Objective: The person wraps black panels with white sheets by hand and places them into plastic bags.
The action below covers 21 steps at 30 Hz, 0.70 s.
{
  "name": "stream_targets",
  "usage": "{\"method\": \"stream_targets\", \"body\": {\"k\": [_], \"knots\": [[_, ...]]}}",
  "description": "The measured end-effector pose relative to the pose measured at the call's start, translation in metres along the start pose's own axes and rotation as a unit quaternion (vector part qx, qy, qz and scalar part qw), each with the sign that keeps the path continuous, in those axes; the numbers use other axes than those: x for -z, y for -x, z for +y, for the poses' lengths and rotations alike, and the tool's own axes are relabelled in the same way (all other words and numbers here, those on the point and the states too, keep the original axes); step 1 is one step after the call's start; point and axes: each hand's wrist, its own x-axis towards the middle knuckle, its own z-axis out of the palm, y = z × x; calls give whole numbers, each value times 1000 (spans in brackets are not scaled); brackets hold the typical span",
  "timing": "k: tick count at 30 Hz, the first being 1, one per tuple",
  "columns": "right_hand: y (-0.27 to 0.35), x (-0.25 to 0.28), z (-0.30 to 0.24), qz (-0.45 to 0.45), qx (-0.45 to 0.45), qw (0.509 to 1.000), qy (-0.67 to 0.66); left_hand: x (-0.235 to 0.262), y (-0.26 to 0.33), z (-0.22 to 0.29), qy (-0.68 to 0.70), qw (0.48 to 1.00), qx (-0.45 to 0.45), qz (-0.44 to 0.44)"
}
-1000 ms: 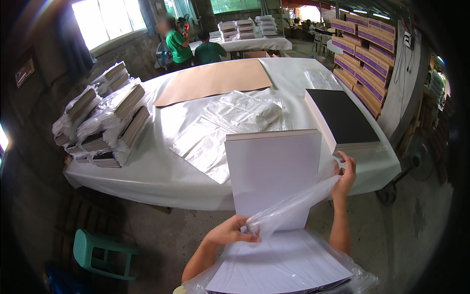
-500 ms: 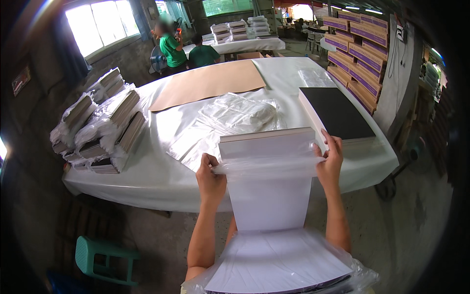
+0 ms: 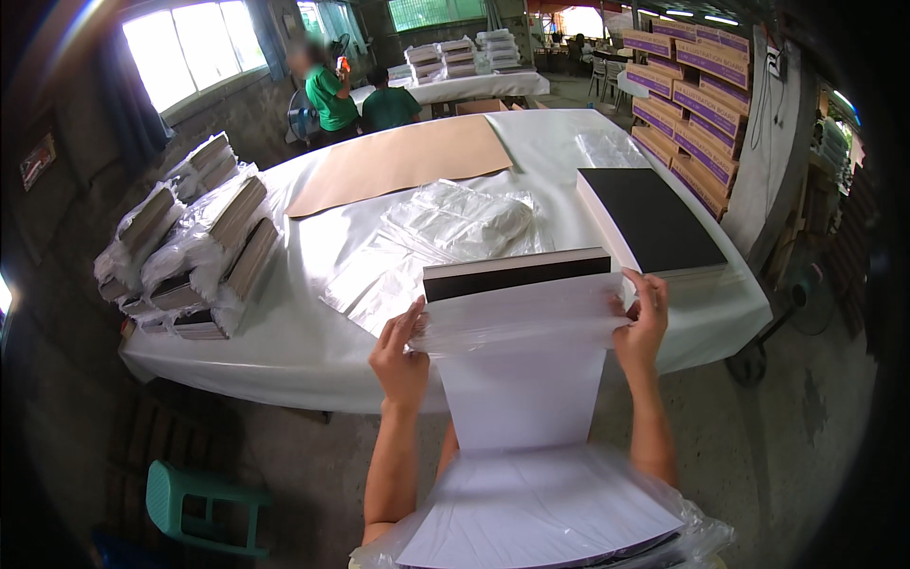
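Both hands stretch a band of clear plastic film (image 3: 521,327) across the upper part of a white-faced stack of boards (image 3: 521,398). The left hand (image 3: 400,353) is nearly closed, its bent fingers and thumb gripping the film's left end; the right hand (image 3: 645,318) is partly open, fingers curled, with the film's right end between fingers and thumb, the exact contact there hard to see. The stack stands in front of the table's (image 3: 284,365) near edge, its top end showing a black strip above the film, its lower part under crumpled clear plastic by the person's body; whether it touches the table cannot be told. A black-topped stack (image 3: 659,223) lies toward the table's near right corner, loose plastic bags (image 3: 464,223) lie mid-table, a brown sheet (image 3: 403,166) lies near the far edge, and plastic-wrapped bundles (image 3: 204,232) are piled at the left edge.
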Motion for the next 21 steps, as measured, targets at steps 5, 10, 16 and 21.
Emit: {"method": "stream_targets", "body": {"k": [5,10,16,21], "knots": [[-11,10,-15,44,41,998,-8,29,-18,-1,226,945,201,-124],[-19,27,-12,-30,-73,989,-122,30,-21,-5,422,762,461,-168],[-24,53,-10,-162,-271,828,-462,12,-14,-9,580,612,400,-359],[-15,70,-15,-205,-402,660,-601,12,-3,-5,485,643,460,-373]]}}
